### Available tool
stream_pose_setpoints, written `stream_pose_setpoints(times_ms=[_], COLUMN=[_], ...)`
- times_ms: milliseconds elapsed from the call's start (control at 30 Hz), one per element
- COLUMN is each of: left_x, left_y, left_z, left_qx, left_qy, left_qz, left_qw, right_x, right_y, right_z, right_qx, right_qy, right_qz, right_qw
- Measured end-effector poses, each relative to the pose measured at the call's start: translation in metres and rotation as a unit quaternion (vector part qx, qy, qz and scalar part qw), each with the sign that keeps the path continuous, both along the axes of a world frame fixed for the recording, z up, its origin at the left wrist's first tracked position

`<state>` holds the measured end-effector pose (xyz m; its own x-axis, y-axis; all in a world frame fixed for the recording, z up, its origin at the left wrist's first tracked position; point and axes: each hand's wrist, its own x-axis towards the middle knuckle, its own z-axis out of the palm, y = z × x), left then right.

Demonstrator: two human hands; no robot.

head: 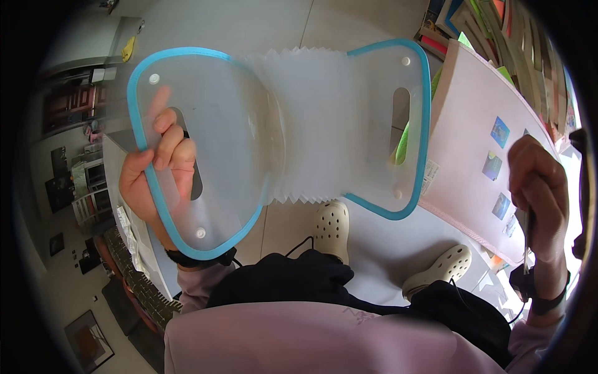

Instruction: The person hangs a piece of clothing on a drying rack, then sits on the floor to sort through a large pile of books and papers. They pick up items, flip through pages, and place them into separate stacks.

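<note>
My left hand (pixel 175 152) grips one end panel of a translucent plastic expanding file folder (pixel 310 126), with its fingers through the oval handle slot. Light blue binding edges both end panels, and white snap buttons sit near their corners. Pleated sides stretch between the panels as the folder hangs spread over the floor. At the far right, my right hand (pixel 539 191) is raised with curled fingers, apart from the folder. Below its fingers runs a thin shiny strip; I cannot tell whether the hand holds it. Behind that hand stands a pale pink panel (pixel 462 131) bearing small square pictures and a printed label.
Many books (pixel 509 51) stand along the upper right. My cream clogs (pixel 332 229) rest on the grey tiled floor (pixel 373 248). To the left is a white-edged surface (pixel 135 205), with a patterned cloth (pixel 135 276) and framed pictures beyond.
</note>
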<state>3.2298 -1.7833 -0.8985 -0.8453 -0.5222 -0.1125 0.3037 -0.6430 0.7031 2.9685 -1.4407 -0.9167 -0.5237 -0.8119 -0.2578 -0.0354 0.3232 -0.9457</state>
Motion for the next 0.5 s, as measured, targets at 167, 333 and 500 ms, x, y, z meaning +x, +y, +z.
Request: stream_pose_setpoints(times_ms=[167, 333, 500], left_x=[0.002, 0.018, 0.048], left_y=[0.021, 0.018, 0.007], left_z=[0.014, 0.019, 0.004], left_qx=[0.063, 0.09, 0.128], left_qy=[0.085, 0.139, 0.18], left_qz=[0.045, 0.092, 0.118], left_qw=[0.993, 0.982, 0.968], right_x=[0.032, 0.032, 0.03], right_y=[-0.043, -0.082, -0.116], right_z=[-0.011, -0.043, -0.052], right_qx=[0.127, 0.142, 0.142], right_qy=[0.131, 0.381, 0.18], right_qz=[0.024, 0.034, 0.003], right_qw=[0.983, 0.913, 0.973])
